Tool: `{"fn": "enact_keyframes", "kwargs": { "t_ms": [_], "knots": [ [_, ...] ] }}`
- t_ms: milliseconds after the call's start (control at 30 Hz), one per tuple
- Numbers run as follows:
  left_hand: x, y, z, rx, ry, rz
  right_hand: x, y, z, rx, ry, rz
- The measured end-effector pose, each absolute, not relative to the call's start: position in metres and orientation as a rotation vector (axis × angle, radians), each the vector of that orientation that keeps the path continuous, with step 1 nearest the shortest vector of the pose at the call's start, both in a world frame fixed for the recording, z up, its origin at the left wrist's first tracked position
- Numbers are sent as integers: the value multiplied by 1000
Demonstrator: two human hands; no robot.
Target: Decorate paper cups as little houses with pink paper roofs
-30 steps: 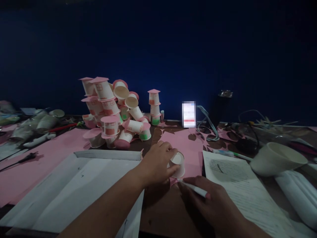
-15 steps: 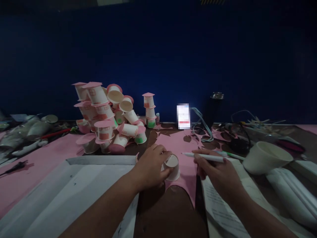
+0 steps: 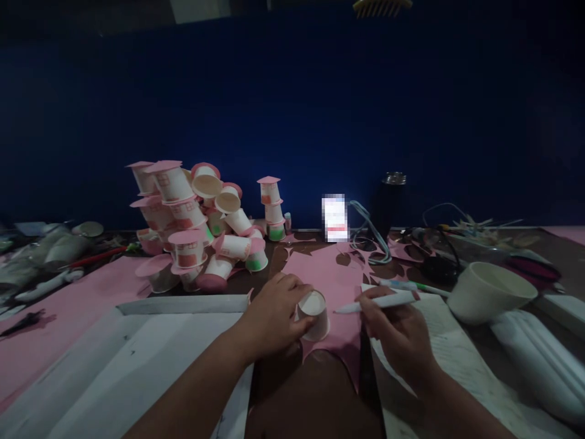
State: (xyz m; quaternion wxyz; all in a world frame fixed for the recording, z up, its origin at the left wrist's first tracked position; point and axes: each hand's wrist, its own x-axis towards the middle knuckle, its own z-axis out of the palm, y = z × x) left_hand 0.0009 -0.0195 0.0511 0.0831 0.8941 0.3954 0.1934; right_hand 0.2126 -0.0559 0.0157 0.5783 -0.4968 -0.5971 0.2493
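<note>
The left hand (image 3: 274, 314) is closed around a small paper cup (image 3: 314, 316), fingers wrapped over its left side. The cup stands on a pink paper sheet (image 3: 340, 277) with cut-out holes, at the near centre of the table, and its pale round end faces up. The right hand (image 3: 397, 329) pinches a white pen (image 3: 381, 301) held almost level. The pen tip points left at the cup and sits just beside it (contact cannot be determined). A white tray (image 3: 137, 353) lies left of the left forearm. A pile of decorated cups (image 3: 192, 228) with pink lids occupies the far left, with a separate stack of three cups (image 3: 270, 207) beside it. A white bowl (image 3: 489, 292) sits to the right, near a printed sheet (image 3: 445, 360) under the right wrist.
</note>
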Motion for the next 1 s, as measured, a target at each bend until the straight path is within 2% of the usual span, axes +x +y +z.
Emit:
{"fn": "enact_keyframes", "kwargs": {
  "t_ms": [233, 600, 1000],
  "knots": [
    [0, -19, 50, 2663, 1185, 566, 206, -61, 4, -1014, -1989, 652],
    [1, -21, 53, 2672, 1212, 517, 199, -57, -6, -1069, -2053, 536],
    [0, -22, 53, 2678, 1218, 516, 202, -55, -6, -1183, -2062, 570]
  ]
}}
